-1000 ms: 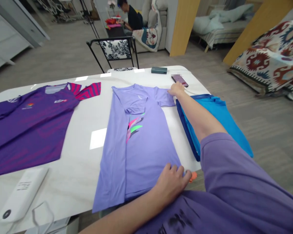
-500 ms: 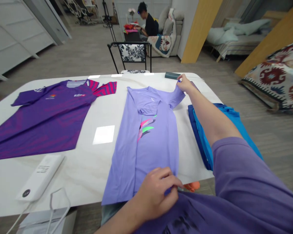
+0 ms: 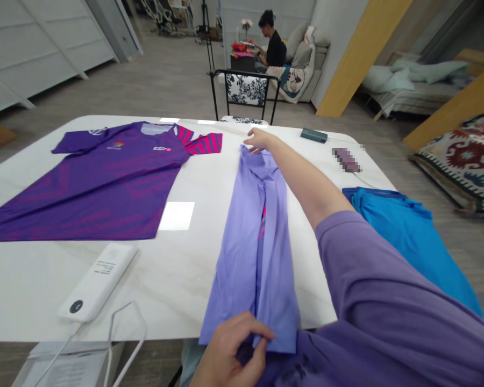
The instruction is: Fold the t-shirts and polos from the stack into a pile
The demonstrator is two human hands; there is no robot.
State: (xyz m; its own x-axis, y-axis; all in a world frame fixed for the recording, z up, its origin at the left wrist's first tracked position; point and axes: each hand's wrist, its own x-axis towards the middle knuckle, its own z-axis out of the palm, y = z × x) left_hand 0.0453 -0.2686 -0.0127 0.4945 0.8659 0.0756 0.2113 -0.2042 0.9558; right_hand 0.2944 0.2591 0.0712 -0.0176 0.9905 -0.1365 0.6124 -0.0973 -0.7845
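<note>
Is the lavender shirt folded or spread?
Folded lengthwise: both sides of the lavender shirt are turned inward, leaving only a strip of print visible.

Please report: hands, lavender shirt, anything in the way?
Left hand pinches hem; right hand open at far end. Lavender shirt: sides folded inward. Nothing seen blocking.

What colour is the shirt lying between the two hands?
The shirt is lavender, seen in the head view.

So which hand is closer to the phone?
Right. The right hand is at the far end of the lilac shirt, to the left of the phone. The left hand is at the near end, farther away.
</note>
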